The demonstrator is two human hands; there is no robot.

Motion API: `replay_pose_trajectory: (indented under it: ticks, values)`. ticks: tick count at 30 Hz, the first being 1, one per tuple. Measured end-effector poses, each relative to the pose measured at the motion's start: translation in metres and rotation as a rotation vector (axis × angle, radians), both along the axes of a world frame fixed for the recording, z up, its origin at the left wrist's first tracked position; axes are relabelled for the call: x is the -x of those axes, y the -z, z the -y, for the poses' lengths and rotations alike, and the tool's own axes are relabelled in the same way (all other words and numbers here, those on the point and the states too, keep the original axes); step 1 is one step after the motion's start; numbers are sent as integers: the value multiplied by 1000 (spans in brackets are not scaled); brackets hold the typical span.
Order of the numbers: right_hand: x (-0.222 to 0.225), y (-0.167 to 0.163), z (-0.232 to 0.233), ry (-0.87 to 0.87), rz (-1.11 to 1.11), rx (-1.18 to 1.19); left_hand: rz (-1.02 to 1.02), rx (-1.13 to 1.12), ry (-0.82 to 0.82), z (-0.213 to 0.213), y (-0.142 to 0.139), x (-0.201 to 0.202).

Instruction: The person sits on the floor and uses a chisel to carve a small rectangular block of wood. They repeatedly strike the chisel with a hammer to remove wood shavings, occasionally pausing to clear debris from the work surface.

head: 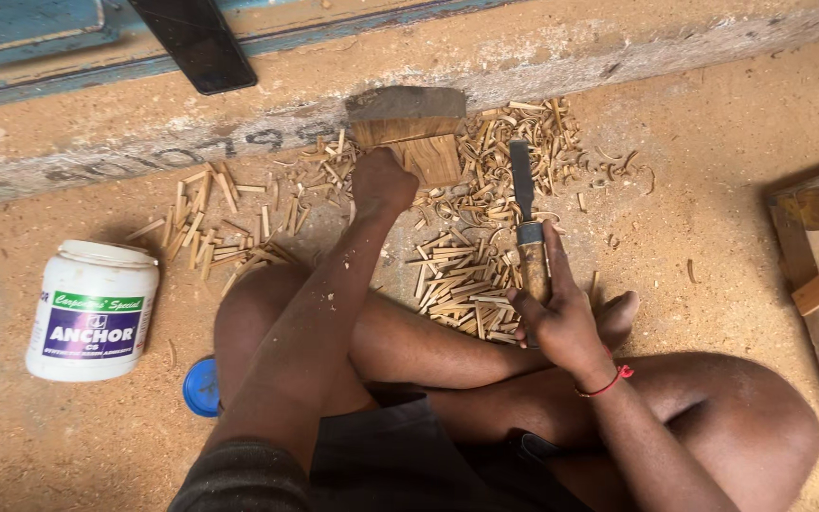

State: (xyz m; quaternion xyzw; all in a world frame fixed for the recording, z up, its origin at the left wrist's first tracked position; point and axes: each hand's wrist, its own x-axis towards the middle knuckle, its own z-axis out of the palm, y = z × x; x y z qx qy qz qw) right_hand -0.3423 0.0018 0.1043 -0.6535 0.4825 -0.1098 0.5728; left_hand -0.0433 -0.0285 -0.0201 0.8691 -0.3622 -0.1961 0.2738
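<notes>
One chisel [526, 230] was gripped by the right hand [557, 318], blade pointing away over many wood splints [462, 284] on the floor [703, 123]; one wooden block [428, 147] was steadied beneath the clenched left hand [381, 183].

White tub [93, 308] w/ green & purple label; blue lid [203, 387] beside it. Pale tan wood strips [462, 284], brown wood block [419, 137], dark grey chisel blade [521, 182], red wrist thread [607, 382], sandy floor [694, 123].

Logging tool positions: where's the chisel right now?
Head view, right of centre: the chisel is gripped upright in the right hand, blade up, over the wood chips, just right of the wooden block.
</notes>
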Motion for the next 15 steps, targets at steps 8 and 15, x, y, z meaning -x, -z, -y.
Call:
replay_pose_trajectory:
  ticks: [8,15]
  values:
    - [-15,16,-3,-56,-38,-99,-177,-11,-125,13,6,-21]
    - [-45,30,-15,-245,-103,-132,-236,-21,-72,10,-12,-23]
